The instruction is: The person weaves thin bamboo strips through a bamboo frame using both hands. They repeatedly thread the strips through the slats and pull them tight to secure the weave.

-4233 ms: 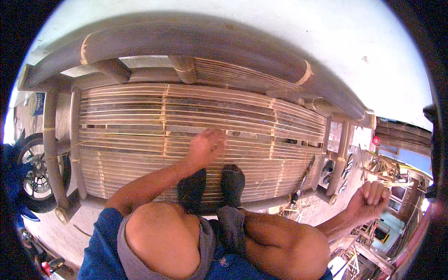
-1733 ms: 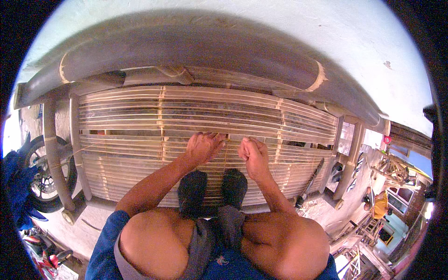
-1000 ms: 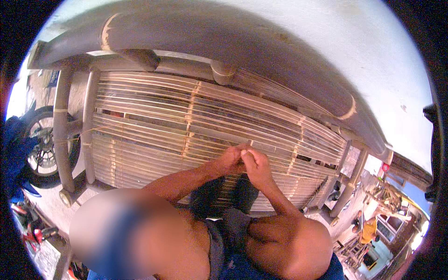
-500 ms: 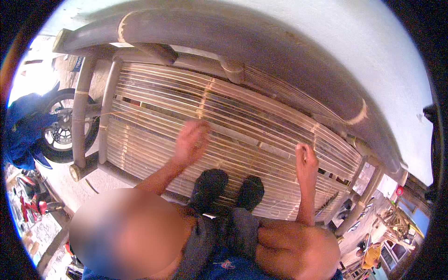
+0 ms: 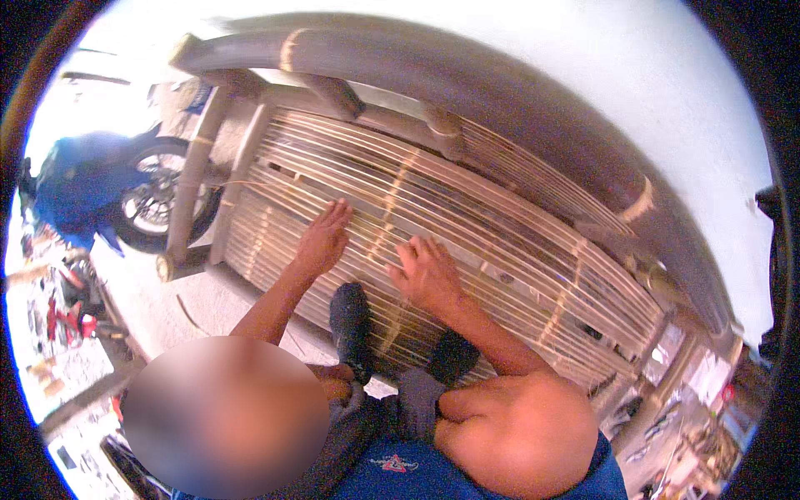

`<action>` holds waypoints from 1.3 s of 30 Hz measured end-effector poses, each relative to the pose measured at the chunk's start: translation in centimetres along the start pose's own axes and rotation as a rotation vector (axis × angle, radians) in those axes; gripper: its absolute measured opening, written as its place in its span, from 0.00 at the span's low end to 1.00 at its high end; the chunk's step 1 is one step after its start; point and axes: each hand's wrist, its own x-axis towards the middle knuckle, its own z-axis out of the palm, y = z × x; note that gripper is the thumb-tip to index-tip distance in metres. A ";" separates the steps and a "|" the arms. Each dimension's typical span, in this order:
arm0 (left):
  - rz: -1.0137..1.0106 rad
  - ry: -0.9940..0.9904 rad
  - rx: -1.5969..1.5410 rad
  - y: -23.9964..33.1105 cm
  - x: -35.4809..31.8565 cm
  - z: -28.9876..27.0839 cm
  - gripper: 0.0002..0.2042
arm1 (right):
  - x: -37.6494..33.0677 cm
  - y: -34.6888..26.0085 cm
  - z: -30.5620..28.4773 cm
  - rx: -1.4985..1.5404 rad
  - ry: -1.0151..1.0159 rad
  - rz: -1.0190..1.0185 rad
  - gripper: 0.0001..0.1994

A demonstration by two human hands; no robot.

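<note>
Beneath both hands spreads a bamboo bench seat (image 5: pixel 467 221) made of long thin slats with crosswise bindings. My left hand (image 5: pixel 323 240) lies over the slats left of the middle, palm down, fingers stretched out. To its right, my right hand (image 5: pixel 427 271) is over the seat too, its fingers apart and slightly bent. Nothing shows in either hand. Whether the palms press on the slats I cannot tell. A thin light strand (image 5: pixel 248 182) runs across the left end of the seat. My dark-covered feet (image 5: pixel 350 321) rest on the near part of it.
A thick bamboo backrest pole (image 5: pixel 467 83) curves along the far side, before a pale wall (image 5: pixel 692 100). Left of the bench's bamboo end post (image 5: pixel 190 196) stands a motorcycle wheel (image 5: pixel 162 196), with a blue cover (image 5: pixel 79 187) beside it. Clutter lies at the lower right.
My right hand has swung left from the right part of the seat to near the middle. My left hand has flattened, and my left foot has shifted. The whole view has tilted.
</note>
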 end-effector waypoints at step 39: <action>0.354 0.107 -0.248 1.2 6.5 1.1 0.15 | -1.0 -2.9 -15.2 -0.179 -0.171 0.673 0.11</action>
